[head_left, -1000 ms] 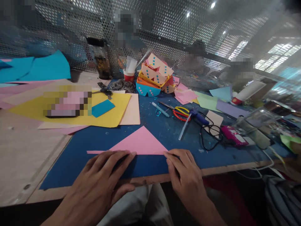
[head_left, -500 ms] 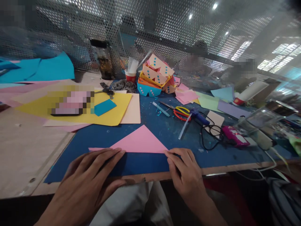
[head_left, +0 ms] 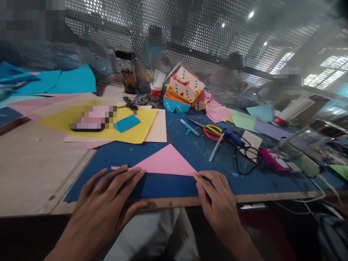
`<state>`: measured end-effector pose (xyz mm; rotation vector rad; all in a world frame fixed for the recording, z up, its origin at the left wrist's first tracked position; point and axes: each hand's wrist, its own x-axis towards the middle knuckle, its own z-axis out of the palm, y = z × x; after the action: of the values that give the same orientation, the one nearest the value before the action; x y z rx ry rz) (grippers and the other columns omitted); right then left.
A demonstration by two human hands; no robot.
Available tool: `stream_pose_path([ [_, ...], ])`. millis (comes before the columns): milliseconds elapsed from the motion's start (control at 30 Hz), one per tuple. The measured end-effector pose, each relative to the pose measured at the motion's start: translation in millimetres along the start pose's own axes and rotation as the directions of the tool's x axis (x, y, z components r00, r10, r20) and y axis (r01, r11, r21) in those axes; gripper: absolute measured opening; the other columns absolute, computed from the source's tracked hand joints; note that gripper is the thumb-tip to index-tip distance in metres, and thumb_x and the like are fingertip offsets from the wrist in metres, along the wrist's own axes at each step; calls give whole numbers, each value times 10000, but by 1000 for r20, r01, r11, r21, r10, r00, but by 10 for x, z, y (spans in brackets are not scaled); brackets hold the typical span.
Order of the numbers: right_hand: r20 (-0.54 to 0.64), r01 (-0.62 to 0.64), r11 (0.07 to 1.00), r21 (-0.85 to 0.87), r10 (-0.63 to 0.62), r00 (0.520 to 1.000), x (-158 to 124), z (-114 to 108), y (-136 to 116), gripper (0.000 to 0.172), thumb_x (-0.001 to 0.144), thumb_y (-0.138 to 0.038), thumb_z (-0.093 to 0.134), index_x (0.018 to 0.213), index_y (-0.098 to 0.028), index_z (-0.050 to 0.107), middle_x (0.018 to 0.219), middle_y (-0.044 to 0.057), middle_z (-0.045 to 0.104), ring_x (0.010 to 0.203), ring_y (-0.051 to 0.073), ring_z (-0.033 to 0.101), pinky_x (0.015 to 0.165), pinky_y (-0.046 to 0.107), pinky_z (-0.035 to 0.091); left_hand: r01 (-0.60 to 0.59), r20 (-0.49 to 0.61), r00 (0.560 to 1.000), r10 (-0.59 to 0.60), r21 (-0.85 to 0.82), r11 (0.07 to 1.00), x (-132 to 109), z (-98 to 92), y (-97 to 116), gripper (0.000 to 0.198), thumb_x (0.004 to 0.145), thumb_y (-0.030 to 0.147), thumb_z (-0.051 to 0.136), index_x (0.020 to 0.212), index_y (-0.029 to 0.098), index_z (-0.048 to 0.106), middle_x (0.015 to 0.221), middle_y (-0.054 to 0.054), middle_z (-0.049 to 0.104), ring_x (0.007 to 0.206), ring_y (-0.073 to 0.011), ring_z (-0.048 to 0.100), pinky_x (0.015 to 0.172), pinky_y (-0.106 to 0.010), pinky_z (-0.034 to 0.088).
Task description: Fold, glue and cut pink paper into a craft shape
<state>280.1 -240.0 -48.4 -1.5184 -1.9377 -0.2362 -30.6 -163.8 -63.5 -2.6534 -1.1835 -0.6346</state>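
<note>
Basically, pink ppr (head_left: 169, 161) has edge under L grip (head_left: 108, 197), corner at R grip (head_left: 217, 195).

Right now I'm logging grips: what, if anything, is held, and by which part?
Pink paper: the right hand touches its right corner; whether it pinches there cannot be told. The left hand rests spread on the paper's near edge, not gripping.

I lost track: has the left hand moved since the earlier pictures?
Yes, the left hand has moved left along the pink paper, judged against the scissors.
</note>
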Motion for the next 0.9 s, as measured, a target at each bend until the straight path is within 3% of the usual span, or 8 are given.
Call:
stream_pose_path([
  [300,-8,12,1000,-12,-13,1000,0,24,20,273,1038,-128,608,1272,-214,719,1151,76,719,1108,246,638,964,426,539,-30,-61,998,30,2,1000,-23,24,-35,685,1045,671,450,1541,203,513,1522,-129,594,1376,-324,571,1282,-506,243],
  [533,-14,24,994,-103,-26,1000,22,20,-25,229,1049,-166,605,1240,-226,716,1135,71,739,1088,260,648,964,447,492,-26,-58,998,26,-2,1000,-13,38,-45,719,1018,714,473,1538,220,527,1492,-113,646,1405,-334,564,1304,-531,168],
  [700,-19,-8,995,-104,6,1000,50,22,-46,169,1060,-181,594,1161,-218,725,1094,71,738,1043,255,648,932,439,486,-19,-39,999,18,-13,1000,-16,41,-65,719,1024,719,447,1554,238,518,1492,-111,653,1406,-341,573,1295,-566,201],
  [900,-2,-19,997,-74,19,1000,30,12,-18,200,1064,-178,591,1196,-227,733,1110,67,734,1056,239,655,940,422,504,-33,-68,997,31,-30,999,-20,43,-70,699,1049,681,426,1570,221,495,1506,-133,637,1418,-350,561,1277,-586,244],
])
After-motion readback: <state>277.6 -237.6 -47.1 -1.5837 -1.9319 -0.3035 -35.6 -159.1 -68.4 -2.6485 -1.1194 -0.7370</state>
